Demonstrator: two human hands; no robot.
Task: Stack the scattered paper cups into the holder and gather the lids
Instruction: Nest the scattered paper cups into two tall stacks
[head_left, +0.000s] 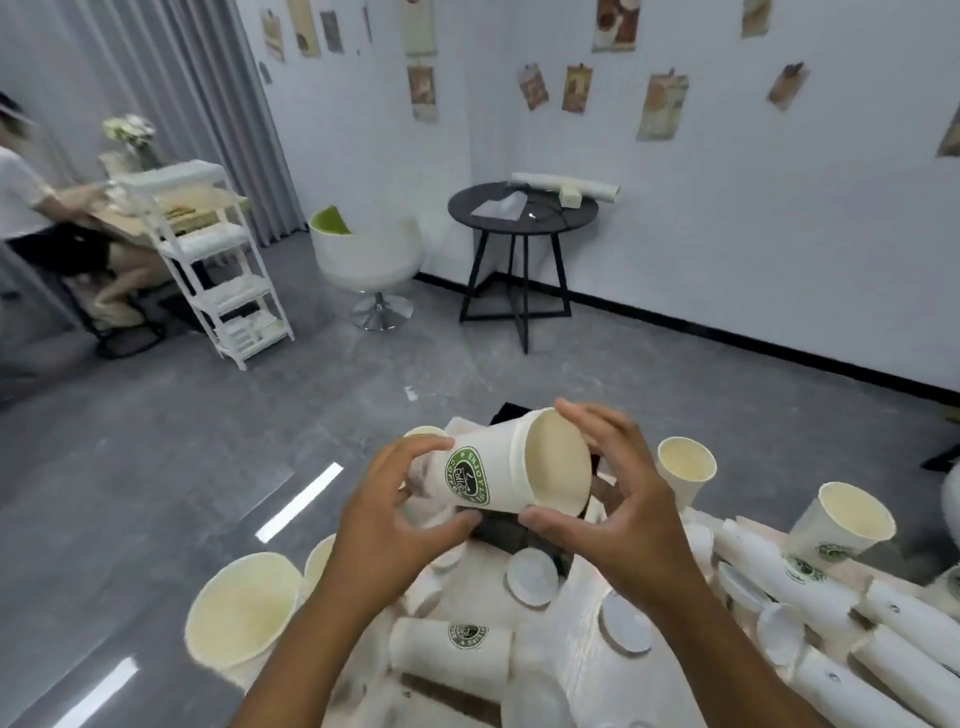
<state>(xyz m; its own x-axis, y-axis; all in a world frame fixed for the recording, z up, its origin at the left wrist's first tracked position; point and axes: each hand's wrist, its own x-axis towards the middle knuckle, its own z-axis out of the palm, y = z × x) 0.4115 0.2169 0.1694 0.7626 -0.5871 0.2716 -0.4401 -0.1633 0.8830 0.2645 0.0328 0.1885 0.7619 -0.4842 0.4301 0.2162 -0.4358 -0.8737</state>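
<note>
A cup (511, 462) lies tilted on its side between the left hand (400, 514) and the right hand (618, 499), above the surface (576, 623). Upright cups stand left (241, 618) and right (841, 525) of the hands, lids (532, 577) lie beneath them, and stacked cups (795, 577) lie flat at the right. Behind, a chair (371, 260) stands left of a round table (522, 208).

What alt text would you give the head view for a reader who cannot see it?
Both hands hold a paper cup on its side above a cluttered table: the left hand grips its base end, the right hand its open rim. Around it stand and lie more cups, such as an upright cup, and flat lids. Behind are a grey floor, a white chair and a round black table.
</note>
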